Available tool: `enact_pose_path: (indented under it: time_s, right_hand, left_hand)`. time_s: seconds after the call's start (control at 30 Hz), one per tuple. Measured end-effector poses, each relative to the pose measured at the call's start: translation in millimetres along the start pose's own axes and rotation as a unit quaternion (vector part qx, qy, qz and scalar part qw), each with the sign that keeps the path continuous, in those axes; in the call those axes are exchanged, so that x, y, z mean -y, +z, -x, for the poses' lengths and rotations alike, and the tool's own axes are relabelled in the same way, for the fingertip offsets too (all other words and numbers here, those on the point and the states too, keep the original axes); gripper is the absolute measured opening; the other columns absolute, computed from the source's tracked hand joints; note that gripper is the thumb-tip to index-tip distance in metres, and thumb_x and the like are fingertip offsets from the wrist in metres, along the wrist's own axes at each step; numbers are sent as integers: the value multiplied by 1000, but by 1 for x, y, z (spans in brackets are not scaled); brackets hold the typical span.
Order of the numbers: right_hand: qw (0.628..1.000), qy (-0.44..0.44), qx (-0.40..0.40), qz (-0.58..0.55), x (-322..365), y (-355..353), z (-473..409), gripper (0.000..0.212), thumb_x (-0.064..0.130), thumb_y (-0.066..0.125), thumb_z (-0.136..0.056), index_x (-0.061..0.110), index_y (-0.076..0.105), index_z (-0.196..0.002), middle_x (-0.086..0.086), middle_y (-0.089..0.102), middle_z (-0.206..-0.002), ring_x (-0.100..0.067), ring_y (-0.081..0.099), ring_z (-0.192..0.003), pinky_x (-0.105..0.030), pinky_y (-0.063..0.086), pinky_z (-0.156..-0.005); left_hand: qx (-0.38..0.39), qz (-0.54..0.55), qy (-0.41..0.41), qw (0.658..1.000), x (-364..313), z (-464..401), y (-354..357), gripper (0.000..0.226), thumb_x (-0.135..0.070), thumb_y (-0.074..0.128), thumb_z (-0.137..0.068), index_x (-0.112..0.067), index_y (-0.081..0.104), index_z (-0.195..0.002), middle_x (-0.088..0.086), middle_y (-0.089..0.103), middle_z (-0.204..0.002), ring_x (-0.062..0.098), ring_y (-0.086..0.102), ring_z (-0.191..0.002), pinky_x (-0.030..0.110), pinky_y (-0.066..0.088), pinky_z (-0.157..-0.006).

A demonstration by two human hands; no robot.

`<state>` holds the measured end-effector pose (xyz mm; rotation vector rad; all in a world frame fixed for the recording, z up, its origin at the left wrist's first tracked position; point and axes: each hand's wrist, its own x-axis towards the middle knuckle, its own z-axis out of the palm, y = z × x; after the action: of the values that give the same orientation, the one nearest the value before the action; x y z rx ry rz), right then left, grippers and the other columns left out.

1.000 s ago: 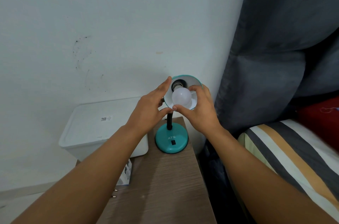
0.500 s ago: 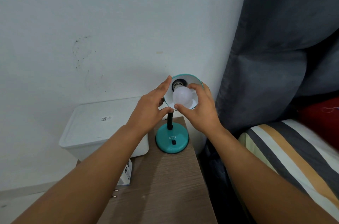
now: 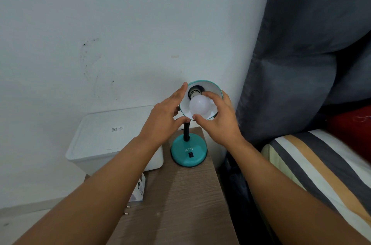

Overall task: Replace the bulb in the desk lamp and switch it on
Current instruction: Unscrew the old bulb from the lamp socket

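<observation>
A teal desk lamp stands on a wooden bedside table (image 3: 180, 200), its round base (image 3: 188, 152) bearing a black switch and its shade (image 3: 212, 89) tilted up toward me. A white bulb (image 3: 200, 106) sits at the socket (image 3: 193, 92) inside the shade, unlit. My right hand (image 3: 218, 122) grips the bulb with thumb below and fingers over the top. My left hand (image 3: 164, 120) cups the shade's left rim, fingers spread along its edge, thumb near the black neck (image 3: 186, 132).
A white lidded plastic bin (image 3: 112, 140) stands left of the table against the white wall. A small box (image 3: 140, 188) and a plug's prongs (image 3: 126, 210) lie at the table's left edge. A striped bed (image 3: 313, 164) and dark grey curtain (image 3: 301, 64) fill the right side.
My right hand has shifted its fingers around the bulb, thumb now lower at the front. The left hand stays on the shade; the lamp has not moved.
</observation>
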<state>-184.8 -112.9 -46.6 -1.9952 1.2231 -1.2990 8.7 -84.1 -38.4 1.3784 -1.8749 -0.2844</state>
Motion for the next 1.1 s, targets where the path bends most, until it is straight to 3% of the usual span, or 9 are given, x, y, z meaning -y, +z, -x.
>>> enact_pose_path:
  time_s: [0.07,0.1,0.23,0.4,0.53,0.63,0.77,0.97,1.1]
  right_hand:
    - [1000,-6,4,-10,0,-1,2,66,26,82,-74,30,51,-132,3,40,-142,-8,42,-126,-26,44,-102]
    - [1000,-5,3,-11,0,0,2,69,27,82,-74,30,48,-134,4,40,-142,-9,42,-127,-25,43,-103]
    - [1000,27,-16,2,1,1,2,76,48,86,-64,33,42,-125,6,42,-139,-3,42,-119,0,31,-87]
    - [999,16,-24,18,3,1,0,64,36,85,-71,33,51,-125,0,40,-145,-16,44,-129,-29,43,-101]
    - [1000,3,-9,3,2,0,2,68,27,81,-74,28,47,-133,0,38,-146,-15,41,-133,-35,42,-107]
    - [999,32,-13,3,1,1,3,80,40,85,-70,26,41,-136,3,38,-147,-13,38,-134,-29,39,-106]
    - [998,49,-28,30,3,2,1,69,53,85,-64,32,49,-119,-1,40,-144,-17,44,-129,-31,43,-101]
    - [1000,16,-14,5,4,-1,2,64,32,84,-73,29,55,-130,-2,39,-148,-18,41,-133,-39,44,-106]
    - [1000,13,-12,6,4,0,3,73,31,83,-73,26,47,-137,-1,38,-149,-16,37,-137,-33,39,-109]
  left_hand:
    - [1,0,0,1000,0,0,0,103,-20,82,-84,-57,15,-152,-9,46,-152,11,63,-108,9,44,-93]
    - [1,0,0,1000,0,0,1,103,-20,82,-84,-58,14,-152,-9,46,-152,10,63,-108,7,43,-93]
    - [-2,-3,4,1000,-1,1,3,99,-24,81,-86,-56,14,-153,-10,45,-153,6,61,-108,0,38,-89]
    - [-2,-2,0,1000,-2,1,2,100,-20,82,-84,-49,17,-155,-6,48,-151,10,64,-108,9,45,-93]
    - [1,0,-1,1000,-2,2,1,101,-15,82,-84,-46,19,-155,-7,48,-151,11,63,-106,2,40,-90]
    - [2,-10,-2,1000,-3,2,1,98,-19,81,-85,-46,18,-156,-7,46,-152,10,63,-105,1,40,-90]
    - [2,-13,0,1000,-5,2,1,96,-25,79,-87,-51,15,-154,-6,48,-151,8,62,-103,0,40,-88]
    - [3,-7,2,1000,-2,3,1,99,-17,81,-85,-46,18,-156,-6,47,-152,11,64,-108,7,43,-94]
    - [-2,7,4,1000,-2,3,3,100,-16,81,-85,-48,19,-155,-7,48,-151,10,63,-110,15,47,-97]
